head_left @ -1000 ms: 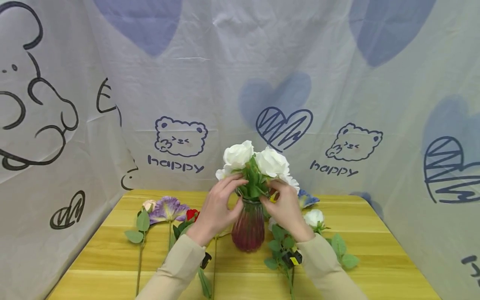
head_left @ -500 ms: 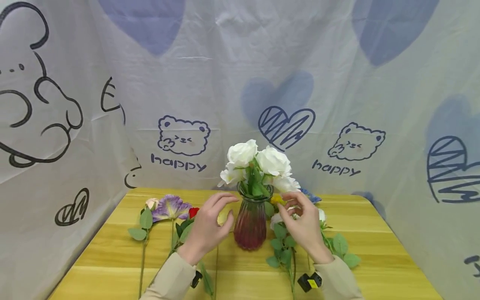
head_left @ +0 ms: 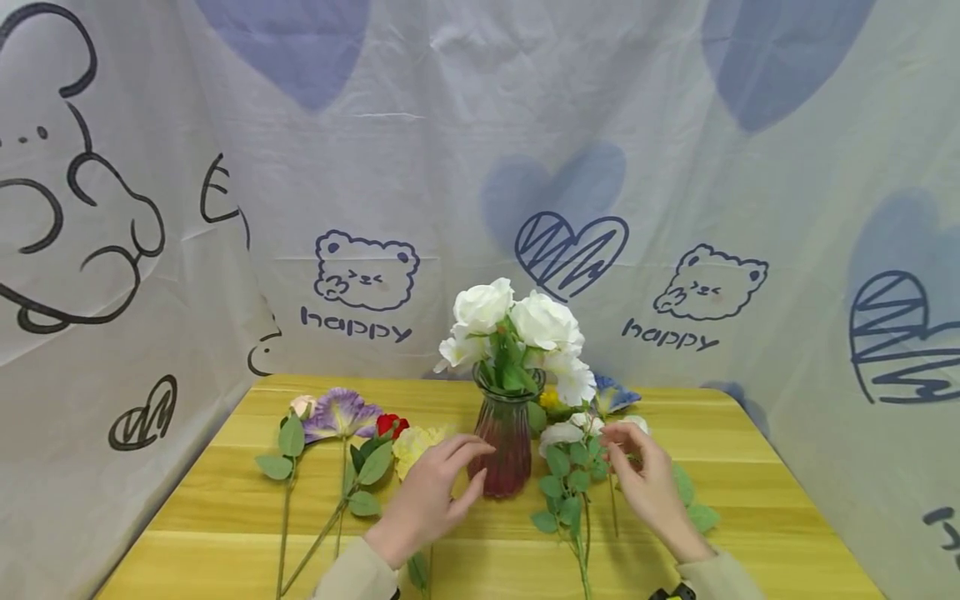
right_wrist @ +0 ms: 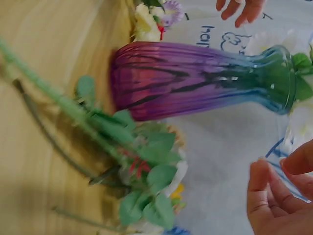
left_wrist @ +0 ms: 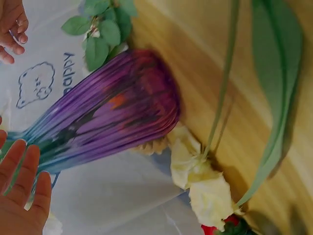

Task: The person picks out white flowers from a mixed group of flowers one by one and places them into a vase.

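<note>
A ribbed glass vase point(head_left: 504, 467), purple-red below and clearer at the neck, stands upright mid-table with white flowers point(head_left: 547, 321) and green leaves in it. In the right wrist view, dark stems show through the vase point(right_wrist: 176, 78). My left hand point(head_left: 431, 496) is at the vase's left front side, fingers loosely bent, holding nothing; whether it touches the glass I cannot tell. To the right, my right hand point(head_left: 651, 487) hovers by white roses point(head_left: 564, 432) lying on the table. Its thumb and fingers are loosely bent with nothing seen between them, also in the right wrist view.
On the left lie a purple flower point(head_left: 341, 414), a pale pink rose point(head_left: 302, 406), a red rose point(head_left: 392, 426) and a yellow flower point(head_left: 415, 448). Behind the roses at right are a yellow bloom point(head_left: 552, 398) and a blue flower point(head_left: 613, 394). A printed cloth point(head_left: 450, 192) hangs behind.
Both hands have come away from the flowers at the vase's mouth and moved down. The right hand has gone outward to the right; the white flowers stay in the vase, spread wider.
</note>
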The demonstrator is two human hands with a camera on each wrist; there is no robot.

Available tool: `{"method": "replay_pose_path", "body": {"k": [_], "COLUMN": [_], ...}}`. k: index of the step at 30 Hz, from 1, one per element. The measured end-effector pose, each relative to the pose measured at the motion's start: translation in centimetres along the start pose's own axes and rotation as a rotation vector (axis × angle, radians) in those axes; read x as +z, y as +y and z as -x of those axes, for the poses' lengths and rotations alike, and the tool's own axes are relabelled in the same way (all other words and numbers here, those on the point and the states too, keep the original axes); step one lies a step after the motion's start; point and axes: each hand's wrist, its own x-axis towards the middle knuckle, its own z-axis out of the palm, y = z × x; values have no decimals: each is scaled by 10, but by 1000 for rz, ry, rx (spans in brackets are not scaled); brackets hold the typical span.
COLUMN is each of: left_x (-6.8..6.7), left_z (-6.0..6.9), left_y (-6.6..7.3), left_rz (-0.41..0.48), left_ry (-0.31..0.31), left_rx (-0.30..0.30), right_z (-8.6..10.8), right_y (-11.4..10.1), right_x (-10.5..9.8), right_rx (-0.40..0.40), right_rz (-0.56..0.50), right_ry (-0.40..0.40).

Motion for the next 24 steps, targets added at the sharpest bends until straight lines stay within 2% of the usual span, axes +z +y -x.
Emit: {"method": "replay_pose_path", "body": {"k": [6,10,14,19,24], "left_x": [9,15,21,30,40], "left_z": [5,6,4,0,-3], "left_y": [7,12,18,28,37], "left_rz": [-5,-18,-18,-26,-32], "left_ry": [-116,-174,-235,-318,-365], "left_rx": [-10,1,12,40,75], "right_z": [12,18,24,29,33], "right_y": [12,16,17,21,30], "right_x": [-21,-35,-46,-58,-73], "right_rx": [119,232,306,317,320], "right_rz": [52,108,153,233,336], "right_ry": [-62,-135,-201,-288,-365]}}
